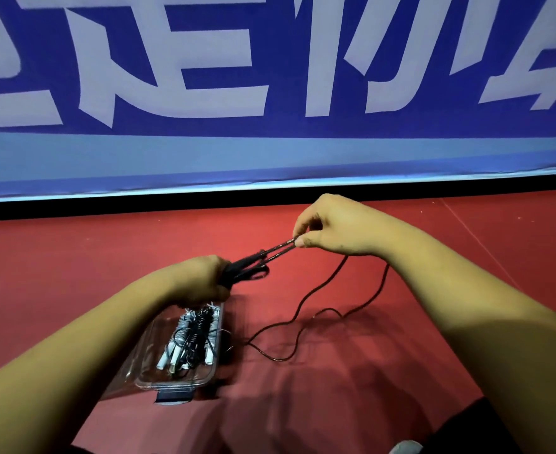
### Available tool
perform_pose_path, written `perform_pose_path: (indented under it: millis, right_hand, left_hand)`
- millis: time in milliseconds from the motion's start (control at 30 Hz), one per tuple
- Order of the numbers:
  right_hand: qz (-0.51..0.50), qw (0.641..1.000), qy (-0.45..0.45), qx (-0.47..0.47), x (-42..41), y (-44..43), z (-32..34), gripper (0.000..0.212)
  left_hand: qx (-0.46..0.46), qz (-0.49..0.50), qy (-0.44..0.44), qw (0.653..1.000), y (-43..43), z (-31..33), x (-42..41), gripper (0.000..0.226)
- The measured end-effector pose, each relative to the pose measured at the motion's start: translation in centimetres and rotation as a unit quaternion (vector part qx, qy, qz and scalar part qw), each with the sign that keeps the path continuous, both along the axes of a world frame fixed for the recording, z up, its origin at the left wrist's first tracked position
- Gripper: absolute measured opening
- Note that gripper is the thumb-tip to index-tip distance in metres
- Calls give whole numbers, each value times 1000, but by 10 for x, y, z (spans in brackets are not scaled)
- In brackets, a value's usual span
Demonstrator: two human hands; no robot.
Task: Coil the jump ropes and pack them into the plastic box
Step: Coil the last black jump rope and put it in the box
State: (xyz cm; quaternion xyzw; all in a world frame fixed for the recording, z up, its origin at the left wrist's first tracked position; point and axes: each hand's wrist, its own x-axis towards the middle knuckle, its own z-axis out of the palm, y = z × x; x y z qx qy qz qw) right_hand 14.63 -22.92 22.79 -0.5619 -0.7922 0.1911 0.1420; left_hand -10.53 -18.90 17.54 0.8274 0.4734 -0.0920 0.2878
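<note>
Black rope (pixel 279 249), thin and glossy, caught mid-coil. Gripped at the bundled end by left hand (pixel 201 280), fist clamped round the dark handles (pixel 243 268) and the turns wound on them, just above the far end of box (pixel 178 383). Pinched further along by right hand (pixel 332 227), thumb and fingertips nipping a doubled strand drawn taut between the two, up and to the right of the left. Hands apart, then, joined only by that stretch of cord. Beyond the pinch, hanging slack from under the right hand and trailing in loose bends over red floor (pixel 73 250), down to just beside the box. Judged from that slack: coiling step in hand, a fair length of this rope left to wind, packing of it not yet begun. Next, most likely: bring the pinched strand round the bundle, lay it flat against the turns already there, slide the right hand along for another length, keep tension even so as not to let loops spring loose; mind the trailing end snagging on the box corner. Inside the clear box already: coiled ropes (pixel 194 332), dark and pale, white-ended, lying lengthwise; exact count not to be told. As for writing: huge white characters on blue banner (pixel 286 126) behind, cropped at top and sides, not readable whole. No brand or label made out on box or rope.
</note>
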Motion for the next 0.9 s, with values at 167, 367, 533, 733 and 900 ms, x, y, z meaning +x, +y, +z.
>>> perform_pose_path:
  millis: [167,367,533,733,900]
  right_hand:
    - [-40,996,37,76,9,8,-12,10]
    - [-54,984,169,-13,2,10,-35,17]
    - [-62,922,310,-224,-31,1,-51,27]
    - [-77,910,294,-281,-64,-16,-53,25]
    - [22,986,109,-124,-81,-30,-33,16]
  left_hand:
    - [74,-181,4,981,-29,3,23,21]
    - [85,15,-288,954,-22,29,16,23]
    - [65,247,-378,890,20,27,-2,14]
    - [132,358,-299,874,63,2,-37,13]
    - [227,294,-119,921,67,-23,-35,26]
